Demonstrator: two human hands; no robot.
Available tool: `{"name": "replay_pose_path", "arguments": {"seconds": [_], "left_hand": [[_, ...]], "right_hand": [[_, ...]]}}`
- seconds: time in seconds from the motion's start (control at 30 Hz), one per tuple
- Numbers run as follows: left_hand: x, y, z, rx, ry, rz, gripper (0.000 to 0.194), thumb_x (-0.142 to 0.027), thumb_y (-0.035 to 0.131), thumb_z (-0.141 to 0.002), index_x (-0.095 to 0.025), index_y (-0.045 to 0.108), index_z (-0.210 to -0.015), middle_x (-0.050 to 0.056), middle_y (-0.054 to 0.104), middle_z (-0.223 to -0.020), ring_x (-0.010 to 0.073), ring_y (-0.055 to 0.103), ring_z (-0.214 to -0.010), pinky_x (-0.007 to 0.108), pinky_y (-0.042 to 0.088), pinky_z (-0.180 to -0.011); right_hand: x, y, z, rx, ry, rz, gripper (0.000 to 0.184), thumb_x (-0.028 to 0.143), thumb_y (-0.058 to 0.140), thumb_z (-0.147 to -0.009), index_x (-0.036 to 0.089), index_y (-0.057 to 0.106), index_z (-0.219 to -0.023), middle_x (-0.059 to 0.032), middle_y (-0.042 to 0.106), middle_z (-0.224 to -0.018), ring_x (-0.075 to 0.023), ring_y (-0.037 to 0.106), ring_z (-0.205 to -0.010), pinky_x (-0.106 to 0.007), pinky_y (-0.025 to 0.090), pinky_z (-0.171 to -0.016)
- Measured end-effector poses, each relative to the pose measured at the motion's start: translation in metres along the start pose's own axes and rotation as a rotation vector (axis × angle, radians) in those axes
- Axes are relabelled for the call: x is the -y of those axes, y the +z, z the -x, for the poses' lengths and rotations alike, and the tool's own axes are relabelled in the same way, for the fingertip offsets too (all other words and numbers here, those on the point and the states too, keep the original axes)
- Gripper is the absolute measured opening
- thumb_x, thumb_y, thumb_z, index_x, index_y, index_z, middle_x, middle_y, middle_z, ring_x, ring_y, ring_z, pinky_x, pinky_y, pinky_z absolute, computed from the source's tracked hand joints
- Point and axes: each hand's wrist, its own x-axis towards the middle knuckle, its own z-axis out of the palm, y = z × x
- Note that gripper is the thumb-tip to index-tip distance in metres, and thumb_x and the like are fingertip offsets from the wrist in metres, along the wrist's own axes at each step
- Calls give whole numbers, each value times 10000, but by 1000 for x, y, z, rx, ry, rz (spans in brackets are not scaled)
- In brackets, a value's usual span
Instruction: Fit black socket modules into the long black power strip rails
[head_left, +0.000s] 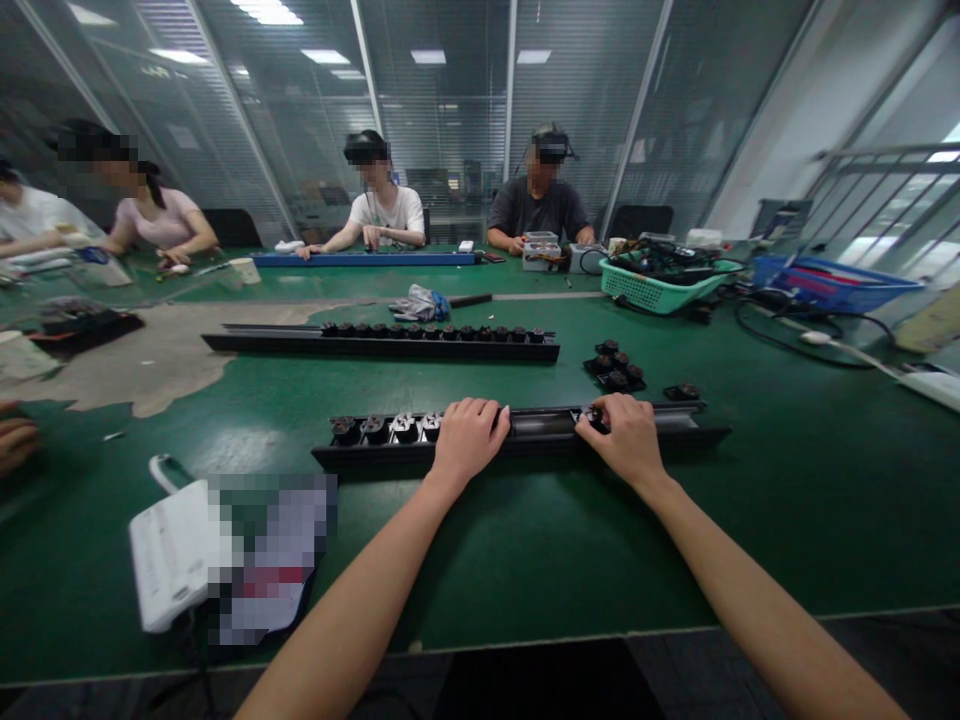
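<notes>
While the black channel (541,450) is lying on the green counter (525,560) in front of the wearer, the right hand (628,435) is pinching a small black unit (591,416) inside it, grip nearly closed. The left hand (471,440) is curling over the channel beside a row of round units (375,430); can't tell what its grip has. IMO, bracing the channel and seating units level beats forcing them. Further back, a second channel (375,348) is holding similar units, and a green basket (656,293) is carrying dark cables.
</notes>
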Motion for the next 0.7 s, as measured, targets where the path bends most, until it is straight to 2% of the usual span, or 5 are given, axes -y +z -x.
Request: {"name": "replay_pose_path", "arguments": {"seconds": [0.7], "left_hand": [[-1,-2,0,12,-8,0,358,-359,363,-1018,-183,655,-910,71,694,-903,214,590,-865,341,392,-767]], "right_hand": [[-1,4,0,50,33,-9,271,434,473,-927,179,565,-937,-91,639,-937,-243,559,-898,-383,339,-824]]}}
